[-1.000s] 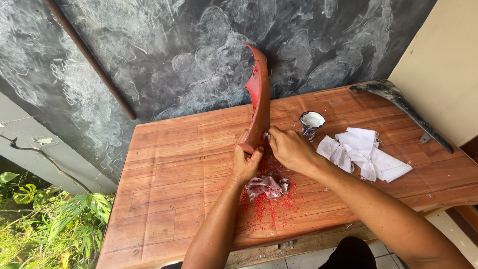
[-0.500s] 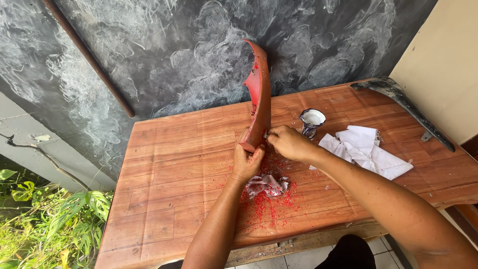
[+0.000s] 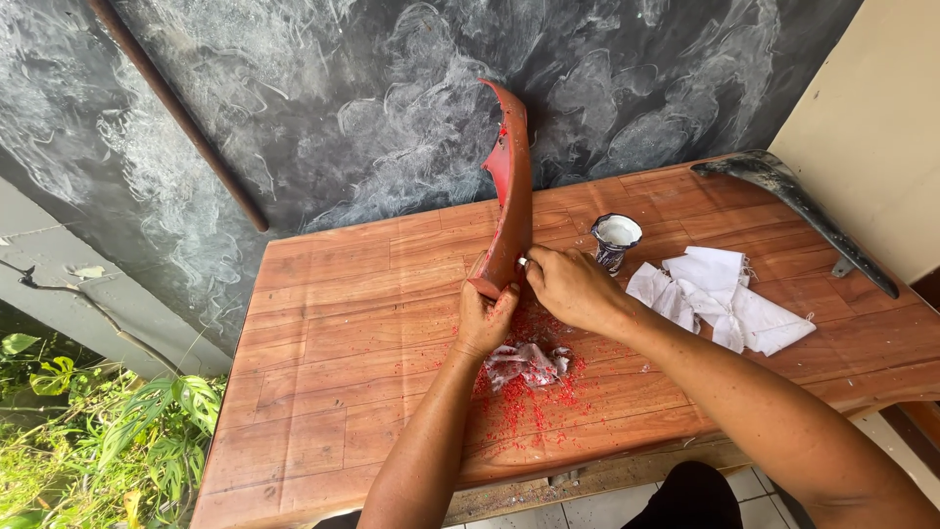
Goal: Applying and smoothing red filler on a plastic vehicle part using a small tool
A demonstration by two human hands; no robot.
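Red curved panel stands on end near the table's middle, its lower tip gripped by the left hand. The right hand presses its edge, fingers closed, perhaps around a small tool. Red flakes and a stained rag lie toward the front edge.

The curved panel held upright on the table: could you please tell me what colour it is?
Red, with worn, flaking patches; the curved plastic panel shows best in the head view.
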